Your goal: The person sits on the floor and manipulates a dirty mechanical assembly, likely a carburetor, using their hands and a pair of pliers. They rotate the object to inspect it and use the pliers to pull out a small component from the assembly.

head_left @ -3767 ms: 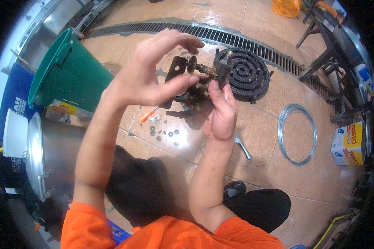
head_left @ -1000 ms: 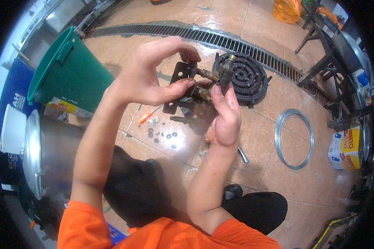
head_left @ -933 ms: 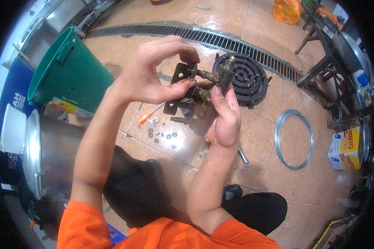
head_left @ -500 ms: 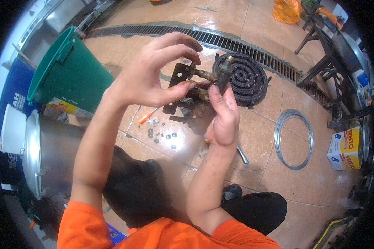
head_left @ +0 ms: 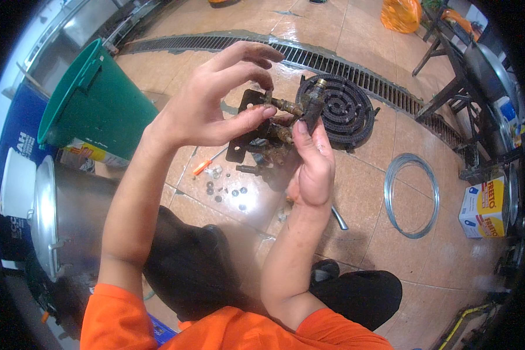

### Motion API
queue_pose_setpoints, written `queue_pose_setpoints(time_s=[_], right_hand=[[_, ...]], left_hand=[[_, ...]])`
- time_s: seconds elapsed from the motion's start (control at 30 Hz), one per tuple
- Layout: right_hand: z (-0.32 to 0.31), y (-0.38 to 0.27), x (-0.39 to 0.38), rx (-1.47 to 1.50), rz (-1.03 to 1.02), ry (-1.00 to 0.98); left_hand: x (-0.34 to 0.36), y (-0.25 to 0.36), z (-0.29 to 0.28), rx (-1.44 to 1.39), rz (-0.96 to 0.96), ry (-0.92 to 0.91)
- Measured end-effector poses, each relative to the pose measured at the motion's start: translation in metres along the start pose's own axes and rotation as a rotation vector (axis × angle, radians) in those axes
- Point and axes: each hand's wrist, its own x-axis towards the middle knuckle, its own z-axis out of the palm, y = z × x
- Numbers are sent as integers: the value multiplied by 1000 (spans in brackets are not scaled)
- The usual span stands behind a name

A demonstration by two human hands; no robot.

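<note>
A dark, greasy gas valve assembly (head_left: 281, 135) with brass fittings and a flat black plate with holes (head_left: 237, 153) is held up over the floor. My right hand (head_left: 314, 166) grips its pipe end from below, thumb laid along the dark pipe. With thumb and index finger, my left hand (head_left: 207, 96) pinches a brass valve stem (head_left: 287, 106) beside the plate; its other fingers curl above, free. Below lie several small black rings (head_left: 235, 192) and an orange-handled screwdriver (head_left: 203, 167). Behind the assembly a round black burner (head_left: 339, 111) rests on the tiles.
At the left stand a green bucket (head_left: 108, 105) and a large metal pot (head_left: 76, 213). A coil of wire (head_left: 386, 195) lies at the right, near a yellow-and-white box (head_left: 484, 209). A metal tool (head_left: 339, 219) lies by my right forearm. A floor drain grate (head_left: 356, 71) crosses behind.
My left thumb has moved up along the stem and the index fingertip has come down toward it. My right hand keeps its grip, almost still.
</note>
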Motion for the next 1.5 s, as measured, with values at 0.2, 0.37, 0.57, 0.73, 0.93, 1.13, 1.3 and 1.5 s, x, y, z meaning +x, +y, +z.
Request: queue_pose_setpoints(time_s=[0.2, 0.37, 0.57, 0.73, 0.93, 1.13, 1.3, 1.5], right_hand=[[-3, 2, -2, -44, 22, 6], [-3, -1, -1, -5, 63, 40], [-2, -4, 1, 19, 96, 40], [-21, 13, 11, -94, 13, 25], [-17, 14, 11, -46, 31, -32], [-23, 6, 4, 74, 65, -57], [-27, 4, 9, 28, 7, 31], [-8, 7, 4, -77, 25, -28]], left_hand=[[-3, 2, 9, 240, -9, 26], [5, -2, 2, 210, 25, 107], [3, 4, 2, 19, -45, -24], [3, -2, 22, 154, -78, 4], [2, 6, 23, 148, -166, 87], [6, 17, 9, -10, -110, 26], [12, 6, 16, 120, 26, 18], [-3, -2, 19, 426, -88, 71]])
